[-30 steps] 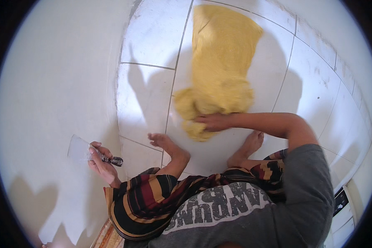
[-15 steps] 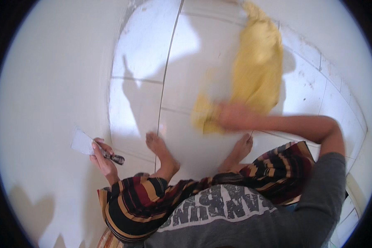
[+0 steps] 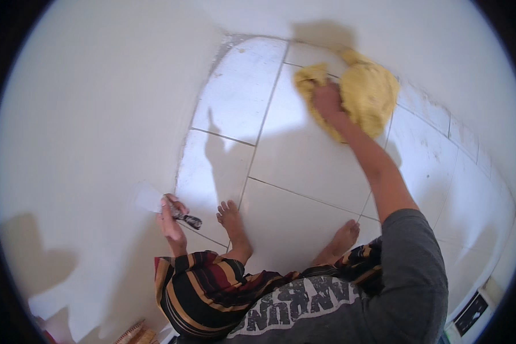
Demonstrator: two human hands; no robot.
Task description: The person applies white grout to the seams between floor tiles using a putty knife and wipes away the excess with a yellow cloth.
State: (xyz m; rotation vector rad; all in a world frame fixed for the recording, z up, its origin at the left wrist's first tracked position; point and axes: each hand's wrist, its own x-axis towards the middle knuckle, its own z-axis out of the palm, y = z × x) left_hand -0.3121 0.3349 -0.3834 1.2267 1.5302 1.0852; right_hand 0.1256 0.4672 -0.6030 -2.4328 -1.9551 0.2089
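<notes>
Stretched out far ahead, my right hand [image 3: 329, 103] is closed on a yellow cloth [image 3: 368, 94] spread over the white floor tiles. Part of the cloth bunches to the left of the hand; the larger part lies to its right, near the far wall. My left hand [image 3: 172, 221] is by my left knee, its fingers wrapped round the dark handle of a putty knife [image 3: 190, 221]. The knife's broad pale blade points up and left, close to the left wall.
White tiles [image 3: 304, 155] with dark joints run between two pale walls, the left wall [image 3: 103, 114] close beside me. My bare feet [image 3: 233, 226] stand on them. A dirty edge follows the wall bases. A wooden-looking object [image 3: 137, 332] lies at lower left, and a dark-panelled item [image 3: 470, 315] at lower right.
My right hand has moved forward with the yellow cloth, from near my feet to close by the far wall. The left hand keeps its hold on the putty knife. The view has shifted.
</notes>
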